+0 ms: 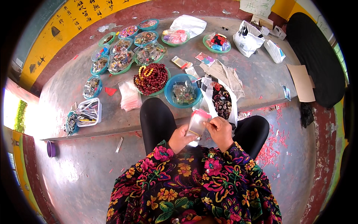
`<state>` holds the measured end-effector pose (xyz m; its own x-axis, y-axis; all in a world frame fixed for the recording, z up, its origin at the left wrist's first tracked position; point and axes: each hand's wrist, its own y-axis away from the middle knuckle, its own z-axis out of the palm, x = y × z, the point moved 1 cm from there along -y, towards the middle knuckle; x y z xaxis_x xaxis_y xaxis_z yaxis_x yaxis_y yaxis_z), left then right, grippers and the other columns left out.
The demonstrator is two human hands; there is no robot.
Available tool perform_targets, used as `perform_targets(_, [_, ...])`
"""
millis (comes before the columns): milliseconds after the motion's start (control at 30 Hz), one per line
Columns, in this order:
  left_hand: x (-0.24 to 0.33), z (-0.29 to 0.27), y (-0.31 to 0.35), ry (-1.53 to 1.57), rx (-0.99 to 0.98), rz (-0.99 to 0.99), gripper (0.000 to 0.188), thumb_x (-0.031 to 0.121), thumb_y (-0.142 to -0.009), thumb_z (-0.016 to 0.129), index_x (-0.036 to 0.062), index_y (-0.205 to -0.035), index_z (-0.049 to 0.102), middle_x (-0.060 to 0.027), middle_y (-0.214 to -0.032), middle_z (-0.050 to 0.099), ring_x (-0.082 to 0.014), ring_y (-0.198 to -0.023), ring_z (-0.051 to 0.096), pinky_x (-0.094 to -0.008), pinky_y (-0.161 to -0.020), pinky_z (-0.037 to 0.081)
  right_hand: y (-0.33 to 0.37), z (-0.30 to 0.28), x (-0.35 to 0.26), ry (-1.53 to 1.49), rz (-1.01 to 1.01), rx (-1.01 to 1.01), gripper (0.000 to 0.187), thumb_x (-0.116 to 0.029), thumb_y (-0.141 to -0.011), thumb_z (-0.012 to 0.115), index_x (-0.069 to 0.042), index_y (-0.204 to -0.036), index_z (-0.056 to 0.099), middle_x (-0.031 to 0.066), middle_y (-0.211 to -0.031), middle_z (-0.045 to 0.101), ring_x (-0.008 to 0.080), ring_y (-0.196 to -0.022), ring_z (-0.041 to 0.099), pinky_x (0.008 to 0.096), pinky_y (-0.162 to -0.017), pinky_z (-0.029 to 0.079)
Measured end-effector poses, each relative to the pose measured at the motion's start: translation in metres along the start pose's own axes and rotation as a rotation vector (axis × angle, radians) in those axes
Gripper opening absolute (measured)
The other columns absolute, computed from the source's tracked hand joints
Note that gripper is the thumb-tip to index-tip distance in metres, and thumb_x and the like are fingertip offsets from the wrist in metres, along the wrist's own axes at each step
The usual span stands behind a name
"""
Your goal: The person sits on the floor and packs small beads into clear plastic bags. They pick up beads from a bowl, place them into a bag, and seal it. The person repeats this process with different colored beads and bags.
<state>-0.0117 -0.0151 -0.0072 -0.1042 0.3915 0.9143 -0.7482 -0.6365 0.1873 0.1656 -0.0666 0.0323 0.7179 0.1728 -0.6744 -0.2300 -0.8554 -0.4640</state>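
Note:
Above my lap, my left hand (179, 139) is closed round the lower left side of a small clear plastic bag (196, 125) with a pinkish-red top edge; it may be a stack of several. At its right edge, the fingers of my right hand (220, 132) are closed in a pinch. Just beyond my hands lies an open white sack (234, 98) full of dark bracelets or bead loops (222, 100). Beside it stands a blue basin (168, 84) holding small clear packets (184, 92). Left of that, dark red and yellow bead strings (153, 77) fill a green basin.
A pile of clear bags with pink edges (130, 96) lies on the raised concrete ledge (115, 123). Several basins of packaged trinkets (121, 59) crowd the far left. A white tray of pens (97, 112) sits near the ledge's edge. Red scraps (272, 143) litter the floor at right.

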Motion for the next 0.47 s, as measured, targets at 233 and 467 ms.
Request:
perform_targets(233, [-0.0009, 0.0004, 0.0007, -0.007, 0.002, 0.037, 0.035, 0.004, -0.081, 0.062, -0.0010, -0.114, 0.050, -0.0026, -0.100, 0.061, -0.0085, -0.089, 0.058, -0.0245, -0.080, 0.046, -0.0010, 0.0039, 0.0020, -0.450, 0.535, -0.106, 0.024, -0.013, -0.079, 0.070, 0.000, -0.067, 0.054, -0.0039, -0.060, 0.048, 0.0039, -0.055, 0.040, 0.0220, -0.047, 0.033])
perform_targets(467, [-0.0041, -0.0004, -0.0009, -0.028, -0.007, 0.027, 0.037, 0.004, -0.081, 0.062, 0.0000, -0.115, 0.050, -0.0032, -0.100, 0.061, -0.0089, -0.089, 0.058, -0.0246, -0.081, 0.046, 0.0032, 0.0064, 0.0035, -0.656, 0.613, -0.114, 0.018, -0.015, -0.081, 0.068, -0.001, -0.072, 0.059, -0.0032, -0.062, 0.051, 0.0029, -0.056, 0.041, 0.0190, -0.050, 0.032])
